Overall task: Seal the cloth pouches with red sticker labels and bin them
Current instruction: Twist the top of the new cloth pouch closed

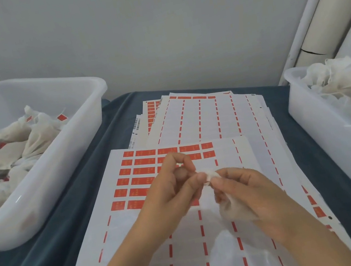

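A small white cloth pouch (pixel 235 210) hangs under my right hand (pixel 253 192), which pinches its gathered neck. My left hand (pixel 174 184) pinches the same neck from the left, fingertips meeting my right fingers above the sticker sheet (pixel 131 182). That sheet lies in the middle of the table and holds several red labels in its upper left part. I cannot see a sticker in either hand. The left bin (pixel 61 157) holds several pouches with red labels. The right bin (pixel 324 130) holds several plain white pouches.
More used sticker sheets (pixel 204 113) are stacked behind the front one. A dark blue cloth (pixel 54 236) covers the table. White pipes (pixel 332 18) lean in the back right corner against a grey wall.
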A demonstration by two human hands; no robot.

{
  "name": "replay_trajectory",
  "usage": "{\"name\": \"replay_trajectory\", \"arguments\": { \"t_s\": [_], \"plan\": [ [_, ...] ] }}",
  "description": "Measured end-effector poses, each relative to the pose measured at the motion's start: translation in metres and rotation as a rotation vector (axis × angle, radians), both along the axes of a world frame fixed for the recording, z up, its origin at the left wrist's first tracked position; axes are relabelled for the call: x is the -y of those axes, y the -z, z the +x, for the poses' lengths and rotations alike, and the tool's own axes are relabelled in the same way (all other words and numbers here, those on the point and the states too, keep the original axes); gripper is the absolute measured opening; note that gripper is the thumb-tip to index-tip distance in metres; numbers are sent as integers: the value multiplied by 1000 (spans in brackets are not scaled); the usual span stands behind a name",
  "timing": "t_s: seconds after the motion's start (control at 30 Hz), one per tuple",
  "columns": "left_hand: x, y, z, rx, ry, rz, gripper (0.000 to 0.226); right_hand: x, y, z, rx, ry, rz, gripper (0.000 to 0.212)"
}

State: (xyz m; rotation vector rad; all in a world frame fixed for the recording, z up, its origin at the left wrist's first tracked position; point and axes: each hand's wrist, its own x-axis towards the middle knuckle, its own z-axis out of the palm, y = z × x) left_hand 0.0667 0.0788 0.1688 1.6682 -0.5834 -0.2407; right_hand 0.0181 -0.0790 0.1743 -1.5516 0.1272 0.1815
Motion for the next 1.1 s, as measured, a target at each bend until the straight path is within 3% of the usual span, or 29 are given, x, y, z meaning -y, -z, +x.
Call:
{"name": "replay_trajectory", "arguments": {
  "t_s": [0.1,0.2,0.27,0.37,0.47,0.53,0.63,0.87,1.1],
  "plan": [
    [1,0,-2,14,24,-49,21,2,-2,-3,-99,-141,372,19],
    [1,1,-1,-131,79,-143,25,2,-1,-3,-100,-182,501,14],
    [1,3,-1,-303,107,-235,28,-2,0,-1,-112,-88,448,18],
    [4,4,-2,-419,-15,-211,29,-6,1,2,-37,131,-53,28],
    [9,6,-2,-220,-194,39,35,-11,1,1,89,224,-256,28],
    [12,6,-5,-60,-139,143,37,-12,3,1,139,230,-304,30],
    [12,5,-6,-58,-69,117,31,-10,6,1,147,210,-259,30],
    [-2,-3,2,-396,77,-112,30,-12,6,-1,75,89,127,19],
    [-3,-2,3,-425,73,-62,27,-11,7,-1,119,174,163,17]
  ]
}}
